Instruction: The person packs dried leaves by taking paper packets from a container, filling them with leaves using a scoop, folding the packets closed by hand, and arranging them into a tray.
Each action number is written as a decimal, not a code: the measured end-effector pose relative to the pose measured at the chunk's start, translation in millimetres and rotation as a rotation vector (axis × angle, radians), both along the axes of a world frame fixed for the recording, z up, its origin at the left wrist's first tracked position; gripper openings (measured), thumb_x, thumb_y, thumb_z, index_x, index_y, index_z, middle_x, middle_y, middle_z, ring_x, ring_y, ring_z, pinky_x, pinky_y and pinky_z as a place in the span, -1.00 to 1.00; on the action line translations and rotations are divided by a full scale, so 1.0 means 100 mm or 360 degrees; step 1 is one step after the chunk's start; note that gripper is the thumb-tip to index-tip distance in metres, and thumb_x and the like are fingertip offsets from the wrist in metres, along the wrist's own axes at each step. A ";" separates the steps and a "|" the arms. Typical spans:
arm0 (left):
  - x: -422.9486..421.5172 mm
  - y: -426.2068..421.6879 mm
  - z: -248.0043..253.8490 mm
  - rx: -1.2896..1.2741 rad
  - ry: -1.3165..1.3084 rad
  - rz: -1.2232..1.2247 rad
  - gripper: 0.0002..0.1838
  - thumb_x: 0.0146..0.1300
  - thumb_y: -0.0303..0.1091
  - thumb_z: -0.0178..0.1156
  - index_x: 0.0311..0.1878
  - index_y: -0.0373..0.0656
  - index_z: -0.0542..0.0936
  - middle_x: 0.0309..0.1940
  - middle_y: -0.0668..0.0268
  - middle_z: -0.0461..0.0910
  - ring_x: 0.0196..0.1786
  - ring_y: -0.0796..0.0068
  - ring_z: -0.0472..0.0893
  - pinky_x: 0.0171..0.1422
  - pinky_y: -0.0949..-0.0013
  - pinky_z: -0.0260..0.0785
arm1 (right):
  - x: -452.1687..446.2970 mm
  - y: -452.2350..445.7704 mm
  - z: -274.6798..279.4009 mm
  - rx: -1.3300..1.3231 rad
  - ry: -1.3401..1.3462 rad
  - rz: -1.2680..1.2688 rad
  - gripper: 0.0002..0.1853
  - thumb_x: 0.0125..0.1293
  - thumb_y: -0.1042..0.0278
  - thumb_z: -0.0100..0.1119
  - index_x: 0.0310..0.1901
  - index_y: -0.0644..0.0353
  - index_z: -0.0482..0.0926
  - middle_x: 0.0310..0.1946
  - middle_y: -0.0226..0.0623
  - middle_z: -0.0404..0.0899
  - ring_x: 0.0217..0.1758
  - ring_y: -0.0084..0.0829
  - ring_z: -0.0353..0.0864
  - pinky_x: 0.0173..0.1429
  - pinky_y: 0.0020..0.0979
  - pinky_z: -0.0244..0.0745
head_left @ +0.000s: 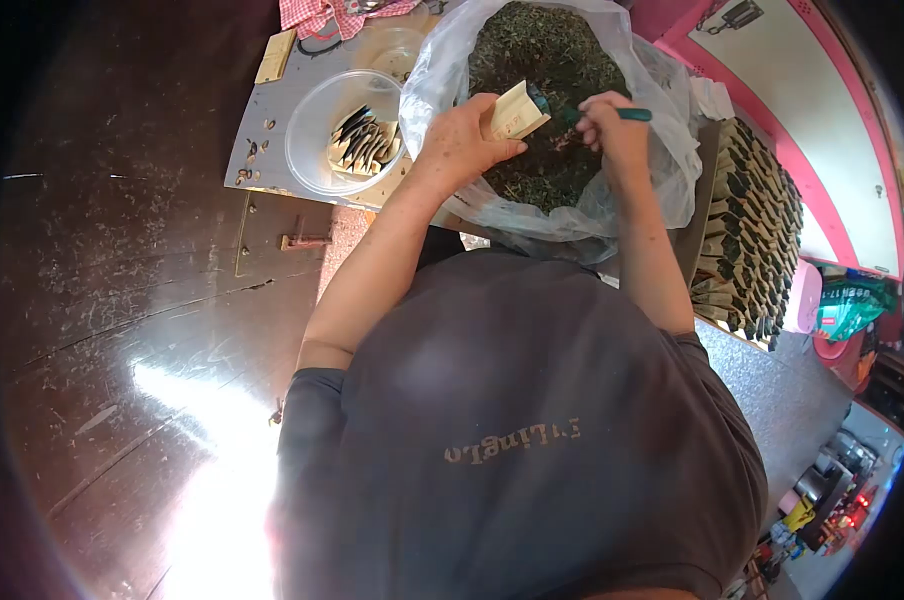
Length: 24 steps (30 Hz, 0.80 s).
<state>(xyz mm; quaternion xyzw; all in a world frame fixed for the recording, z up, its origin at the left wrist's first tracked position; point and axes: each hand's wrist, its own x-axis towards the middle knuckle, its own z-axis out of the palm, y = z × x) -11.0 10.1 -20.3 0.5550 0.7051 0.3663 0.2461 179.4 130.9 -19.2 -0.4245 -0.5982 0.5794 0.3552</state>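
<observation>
- The left hand (459, 150) pinches a small, cream-coloured, paper-like packet (518, 110) between thumb and fingers, over the plant matter.
- The right hand (614, 135) has its fingers curled around a slim, dark-green handle (633, 115); its working end is too blurred to tell.
- Squeezing too hard could narrow the packet's mouth; an unsteady right hand could then scatter bits outside it.
- Below both, crumbly, dull-green dried plant matter (547, 45) fills a crinkled, translucent plastic bag (437, 70), whose loose film could catch a forearm and slump inward.
- Leftward, a round, clear plastic tub (305, 130) holds flat, cream-and-black packets (362, 145), overlapping.
- Rightward, ridged ranks of similar packets (747, 230) could topple if an elbow knocked them.
</observation>
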 end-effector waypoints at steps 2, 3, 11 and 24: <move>0.00 0.00 0.01 0.0003 -0.0003 -0.0015 -0.36 -0.05 -0.09 0.50 0.11 -0.11 0.53 -0.22 0.20 0.66 -0.17 0.31 0.64 -0.02 0.32 0.45 | 0.09 0.05 0.10 -0.0025 0.0182 -0.0102 -0.88 0.18 0.38 0.11 -0.33 0.20 0.59 -0.61 -0.38 0.54 -0.66 -0.64 0.38 -0.58 -0.63 0.19; 0.00 -0.01 0.01 0.0005 -0.0005 -0.0023 -0.36 -0.04 -0.09 0.50 0.12 -0.11 0.53 -0.21 0.20 0.66 -0.17 0.31 0.64 -0.02 0.32 0.45 | 0.12 0.08 0.15 -0.0023 0.0182 -0.0104 -0.88 0.18 0.38 0.11 -0.33 0.20 0.59 -0.61 -0.38 0.54 -0.66 -0.64 0.38 -0.58 -0.63 0.19; 0.00 0.00 0.01 -0.0005 -0.0001 -0.0030 -0.36 -0.03 -0.09 0.49 0.12 -0.11 0.52 -0.20 0.17 0.66 -0.14 0.27 0.65 -0.01 0.30 0.45 | 0.09 -0.07 0.45 0.0138 0.0329 -0.0037 -0.88 0.16 0.41 0.11 -0.33 0.23 0.60 -0.60 -0.38 0.53 -0.63 -0.66 0.39 -0.56 -0.63 0.20; 0.02 -0.03 0.08 -0.0050 -0.0106 -0.0001 -0.34 -0.11 -0.14 0.50 0.09 -0.16 0.53 -0.17 0.07 0.65 -0.06 0.05 0.63 0.06 0.18 0.44 | -0.12 -0.37 0.60 0.1047 -0.0039 0.0167 -0.95 0.16 0.56 0.11 -0.38 0.31 0.57 -0.53 -0.43 0.51 -0.42 -0.63 0.46 -0.31 -0.57 0.34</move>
